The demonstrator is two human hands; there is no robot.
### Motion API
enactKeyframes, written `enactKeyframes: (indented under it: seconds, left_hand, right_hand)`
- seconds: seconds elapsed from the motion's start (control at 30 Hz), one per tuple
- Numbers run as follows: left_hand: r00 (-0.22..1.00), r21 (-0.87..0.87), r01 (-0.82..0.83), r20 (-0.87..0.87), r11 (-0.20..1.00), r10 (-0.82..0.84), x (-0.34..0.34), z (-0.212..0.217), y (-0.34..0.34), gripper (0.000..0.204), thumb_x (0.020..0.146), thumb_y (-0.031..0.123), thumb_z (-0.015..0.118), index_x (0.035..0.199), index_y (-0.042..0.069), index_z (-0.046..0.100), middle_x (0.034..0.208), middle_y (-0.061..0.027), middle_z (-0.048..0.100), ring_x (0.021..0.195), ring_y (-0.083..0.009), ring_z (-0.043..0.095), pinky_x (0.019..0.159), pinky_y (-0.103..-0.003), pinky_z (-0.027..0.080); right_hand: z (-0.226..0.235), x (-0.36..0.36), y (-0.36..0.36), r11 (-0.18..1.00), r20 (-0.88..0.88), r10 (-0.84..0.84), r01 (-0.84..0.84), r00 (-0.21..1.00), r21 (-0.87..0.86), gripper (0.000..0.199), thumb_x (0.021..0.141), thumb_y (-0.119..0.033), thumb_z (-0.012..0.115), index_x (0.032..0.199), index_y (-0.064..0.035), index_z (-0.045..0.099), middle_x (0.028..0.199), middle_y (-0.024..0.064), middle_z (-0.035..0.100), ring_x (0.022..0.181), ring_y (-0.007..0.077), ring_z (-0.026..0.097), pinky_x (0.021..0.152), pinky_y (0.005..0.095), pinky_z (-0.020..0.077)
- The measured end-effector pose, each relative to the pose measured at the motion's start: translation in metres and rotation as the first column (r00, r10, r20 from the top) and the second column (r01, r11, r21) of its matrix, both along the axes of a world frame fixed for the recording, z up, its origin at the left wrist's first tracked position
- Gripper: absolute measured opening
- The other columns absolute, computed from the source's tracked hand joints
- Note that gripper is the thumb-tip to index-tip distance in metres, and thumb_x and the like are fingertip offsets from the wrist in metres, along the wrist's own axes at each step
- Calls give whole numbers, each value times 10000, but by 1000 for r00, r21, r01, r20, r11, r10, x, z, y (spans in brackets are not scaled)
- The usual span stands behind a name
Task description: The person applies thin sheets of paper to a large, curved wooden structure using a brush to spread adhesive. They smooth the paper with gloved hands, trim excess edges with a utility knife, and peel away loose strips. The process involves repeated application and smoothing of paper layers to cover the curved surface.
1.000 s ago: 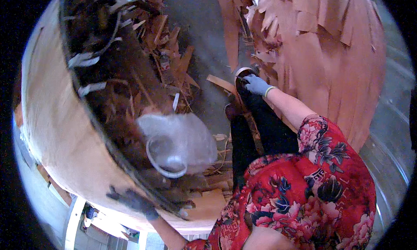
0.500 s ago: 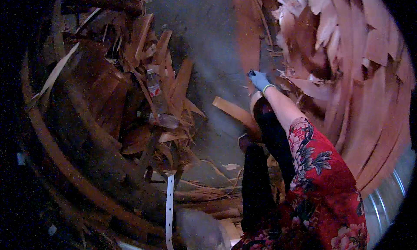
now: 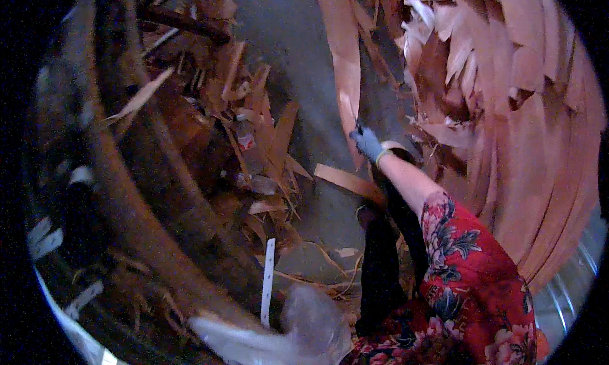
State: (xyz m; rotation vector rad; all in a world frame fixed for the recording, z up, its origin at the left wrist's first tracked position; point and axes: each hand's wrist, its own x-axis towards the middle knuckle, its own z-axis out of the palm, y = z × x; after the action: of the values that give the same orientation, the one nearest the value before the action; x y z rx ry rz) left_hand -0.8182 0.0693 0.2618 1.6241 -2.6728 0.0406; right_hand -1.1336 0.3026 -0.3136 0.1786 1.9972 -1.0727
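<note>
My right hand [image 3: 370,143], in a grey-blue glove, reaches out over the floor with its fingers closed on the edge of a long reddish-brown wood veneer strip [image 3: 342,54]. The strip runs away from me toward the top of the view, and its near end hangs just past the fingers. Something small and dark with a thin point shows at the fingertips; its kind is unclear. Close by, a curled piece of veneer [image 3: 346,179] lies left of my feet. My left hand does not show.
Large stacked rolls of veneer [image 3: 507,155] rise on the right. Broken veneer scraps [image 3: 279,136] and a clear plastic bottle [image 3: 260,185] lie to the left. Nearer are a white perforated strip [image 3: 269,279], a blurred pale sheet-like shape [image 3: 311,314] and a long curved brown band [image 3: 127,200].
My right hand has shifted left and a little nearer to me, and the veneer strip has swung left with it. The view has turned slightly left.
</note>
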Motion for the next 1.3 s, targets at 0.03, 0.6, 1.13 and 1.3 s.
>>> enactKeyframes:
  seconds: [0.03,0.6,1.13,1.3]
  left_hand:
    - [1000,-1,-10,-14,1000,10,6,8,3,771,887,491,356,1369,-35,64,1368,-209,280,1257,-330,289,1025,-411,240]
    - [902,-305,166,-337,938,-270,55,46,12,735,855,355,507,1340,-67,152,1331,-237,287,1283,-342,231,1056,-426,154]
    - [-102,122,613,-968,780,231,-120,199,48,145,743,88,647,816,-36,640,784,-24,595,724,-106,537,700,-249,424]
    - [-380,26,628,-861,778,337,-61,273,-4,193,761,115,639,896,-21,611,858,-65,605,805,-146,565,773,-280,439]
  right_hand:
    - [32,9,-6,995,67,-34,40,997,-88,357,791,-374,595,834,-23,552,619,71,531,526,171,508,446,342,422]
    - [606,24,42,628,-227,338,-399,913,-668,262,846,-275,576,953,-50,655,657,-52,524,614,30,423,544,201,355]
    - [875,88,-16,341,-440,80,-439,894,-831,345,788,-330,631,995,-56,595,649,-60,516,523,4,441,437,166,328]
    - [773,52,-27,416,-949,6,-864,315,-284,656,719,-323,705,1225,0,441,1106,129,555,1011,179,524,884,287,413]
